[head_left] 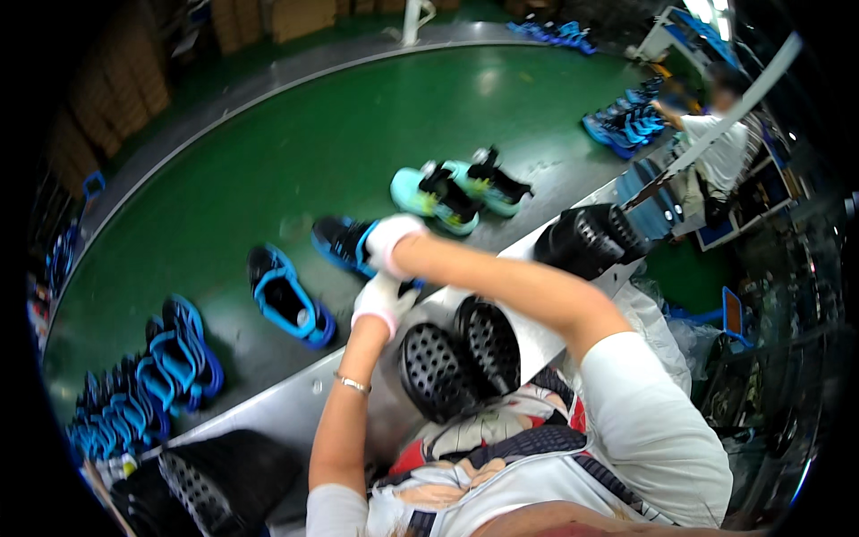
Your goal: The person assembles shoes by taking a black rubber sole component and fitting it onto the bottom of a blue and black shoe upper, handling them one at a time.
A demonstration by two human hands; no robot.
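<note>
A black sports shoe with bright blue trim (338, 240) is on the green surface in front of me, its toe toward the far left. My right hand (395, 242), in a white glove, reaches across my left forearm and grips the shoe at its opening. My left hand (385, 302), also gloved in white, is closed around the heel end. Motion blurs the fingers, and the hands cover the back half of the shoe. Left of it stands a matching single shoe (288, 298), its opening up. Beyond my right hand sits a mint-green and black pair (458, 191).
On the metal ledge (573, 309) before me lie two black rounded pieces dotted with holes (458, 358). More black pieces rest at its right (591, 240) and lower left (210, 483). Blue-black shoes (148, 389) line the left. A person (720, 143) sits at far right near other shoes (626, 121).
</note>
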